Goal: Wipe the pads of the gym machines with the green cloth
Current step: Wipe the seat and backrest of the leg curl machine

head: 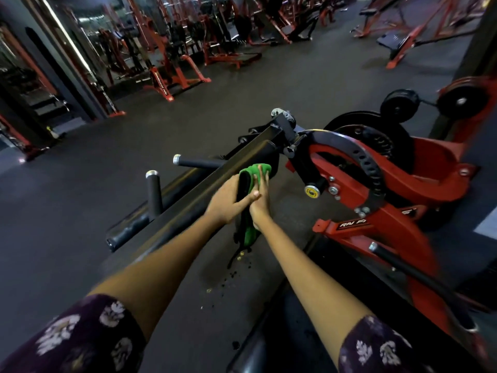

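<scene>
Floral sleeves aside, both hands sandwich the pad: left hand grips its edge to steady it, I'd guess, while the right hand presses the green cloth flat under straight fingers, cloth draped over the pad's top.

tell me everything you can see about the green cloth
The bright green soft fabric cloth is bunched and draped over a narrow black pad on the black and red gym machine. Its top folds over the pad's upper end; a lower part hangs below. The left hand grips the pad; the right hand presses straight fingers on the cloth.
</scene>
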Action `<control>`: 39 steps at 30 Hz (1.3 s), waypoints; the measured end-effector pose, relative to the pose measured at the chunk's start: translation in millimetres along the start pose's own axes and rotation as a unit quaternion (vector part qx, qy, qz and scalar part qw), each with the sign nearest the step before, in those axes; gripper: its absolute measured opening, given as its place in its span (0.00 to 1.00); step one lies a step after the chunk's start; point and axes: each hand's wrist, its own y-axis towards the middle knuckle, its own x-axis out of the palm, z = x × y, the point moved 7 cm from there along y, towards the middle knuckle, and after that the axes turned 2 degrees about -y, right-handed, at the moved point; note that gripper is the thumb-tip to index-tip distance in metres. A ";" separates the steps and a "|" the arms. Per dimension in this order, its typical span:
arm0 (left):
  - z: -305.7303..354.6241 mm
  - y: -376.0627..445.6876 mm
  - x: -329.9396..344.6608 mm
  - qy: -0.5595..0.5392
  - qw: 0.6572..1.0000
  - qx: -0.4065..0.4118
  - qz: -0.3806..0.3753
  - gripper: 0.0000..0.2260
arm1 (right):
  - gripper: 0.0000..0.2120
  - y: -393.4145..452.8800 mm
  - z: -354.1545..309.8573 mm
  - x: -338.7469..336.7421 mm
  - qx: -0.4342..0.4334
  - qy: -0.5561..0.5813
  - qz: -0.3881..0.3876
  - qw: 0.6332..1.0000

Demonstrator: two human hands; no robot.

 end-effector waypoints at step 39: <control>-82.7 -358.8 220.4 -0.463 0.687 -0.551 0.101 0.22 | 0.15 -263.1 200.2 -163.0 0.290 -0.354 -0.248 0.854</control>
